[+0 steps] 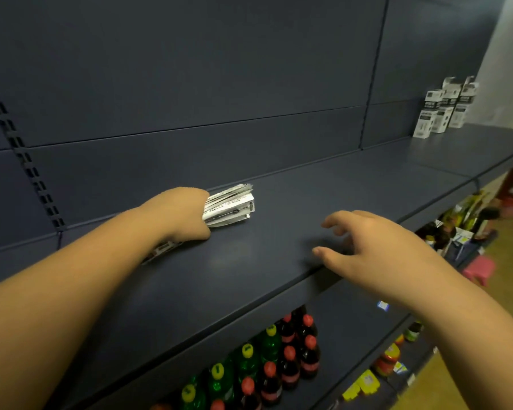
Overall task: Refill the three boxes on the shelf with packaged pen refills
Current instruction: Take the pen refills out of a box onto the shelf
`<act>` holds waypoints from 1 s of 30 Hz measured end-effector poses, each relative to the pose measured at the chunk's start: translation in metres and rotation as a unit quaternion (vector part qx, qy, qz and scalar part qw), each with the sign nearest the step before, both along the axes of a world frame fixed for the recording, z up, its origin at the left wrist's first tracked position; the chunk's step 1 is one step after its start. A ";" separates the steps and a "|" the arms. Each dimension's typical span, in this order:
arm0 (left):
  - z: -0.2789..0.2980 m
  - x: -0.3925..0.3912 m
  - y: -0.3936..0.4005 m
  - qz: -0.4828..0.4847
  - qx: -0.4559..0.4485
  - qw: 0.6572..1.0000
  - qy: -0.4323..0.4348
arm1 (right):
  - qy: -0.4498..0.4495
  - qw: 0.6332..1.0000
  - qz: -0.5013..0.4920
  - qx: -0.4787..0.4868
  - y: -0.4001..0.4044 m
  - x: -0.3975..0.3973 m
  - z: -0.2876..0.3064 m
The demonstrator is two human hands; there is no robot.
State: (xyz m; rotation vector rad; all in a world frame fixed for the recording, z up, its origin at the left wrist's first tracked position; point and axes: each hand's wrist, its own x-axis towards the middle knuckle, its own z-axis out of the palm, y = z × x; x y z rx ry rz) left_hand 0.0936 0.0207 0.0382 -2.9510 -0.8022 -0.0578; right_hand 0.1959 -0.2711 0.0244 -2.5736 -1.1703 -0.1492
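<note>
Head view, looking forward and down along a dark shelf [279,261]. Left hand [179,213] curled round a bundle of packaged pen refills [230,207], gripping it near the middle of its length; far end of the bundle fanning out past the knuckles toward the back of the shelf, near end poking out under the wrist. Bundle lying low on the shelf board, left of centre and closer to the back panel than to the front edge; touching the board or just above it, hard to say. Right hand [367,244] spread and holding nothing, fingers loosely parted, hovering over the front edge. Three white boxes [444,113] standing upright with flaps raised at the far right end of the shelf, against the back panel, well apart from both hands. Soda bottles [279,359] on the shelf below, red and yellow caps showing.

Likely stage: refills gathered, none visibly delivered yet. Risks from here: loose fanned end letting packets slide out during the carry to the right, dropping behind or off the front edge onto the bottles. Tall narrow boxes probably tippable if packets get pushed in one-handed; free right hand best used to steady a box. Raised flaps possibly catching packet corners.
</note>
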 end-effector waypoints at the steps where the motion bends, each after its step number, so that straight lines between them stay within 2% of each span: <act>1: 0.000 0.001 -0.005 -0.008 -0.024 0.999 -0.027 | -0.002 1.000 -0.004 0.002 -0.003 0.000 -0.001; 5: 0.008 0.014 -0.031 -0.044 -0.112 0.982 -0.143 | -0.002 1.000 -0.022 0.007 -0.021 0.006 -0.006; 8: 0.019 0.031 -0.060 -0.086 -0.163 0.962 -0.200 | -0.003 0.999 -0.041 0.013 -0.040 0.015 -0.006; 10: 0.026 0.045 -0.084 -0.116 -0.230 0.934 -0.246 | -0.002 0.998 -0.058 0.020 -0.056 0.025 -0.005; 15: 0.034 0.086 -0.153 -0.186 -0.396 0.834 -0.336 | -0.005 0.993 -0.112 0.021 -0.105 0.053 0.002; 19: 0.032 0.128 -0.219 -0.218 -0.464 0.781 -0.358 | -0.016 0.984 -0.170 0.040 -0.158 0.075 0.006; 24: 0.021 0.187 -0.304 -0.247 -0.547 0.716 -0.357 | -0.021 0.969 -0.245 0.018 -0.232 0.103 0.006; 30: 0.005 0.262 -0.391 -0.267 -0.582 0.678 -0.360 | -0.042 0.938 -0.343 -0.005 -0.329 0.151 0.001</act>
